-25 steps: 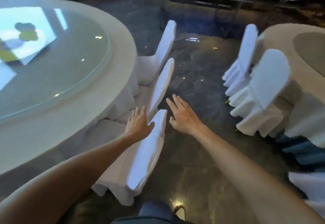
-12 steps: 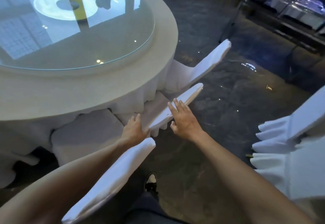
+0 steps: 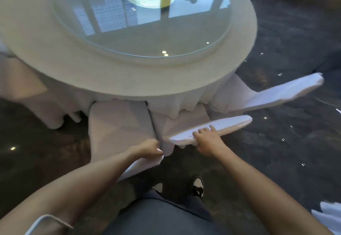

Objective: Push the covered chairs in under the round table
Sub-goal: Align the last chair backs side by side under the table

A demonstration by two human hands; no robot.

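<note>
- Right now my left hand [image 3: 150, 149] is closed on the top edge of the near chair [image 3: 118, 124], knuckles up.
- My right hand [image 3: 207, 140] is clamped on the back of the next chair [image 3: 212, 128]; fingers [image 3: 200, 131] lie over the top, thumb under the edge.
- Both seats are partly under the tablecloth [image 3: 166, 103] of the round table [image 3: 120, 72], backs sticking out twd me.
- 3rd chair [image 3: 273, 94] is further right, also at the table.
- Glass top [image 3: 147, 32] sits in the table's centre.
- My shoes [image 3: 197, 186] are on the dark floor [image 3: 276, 151] behind the chairs.

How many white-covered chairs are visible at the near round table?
3: one under the left hand, one under the right hand, one farther right. Others may be hidden.
</note>
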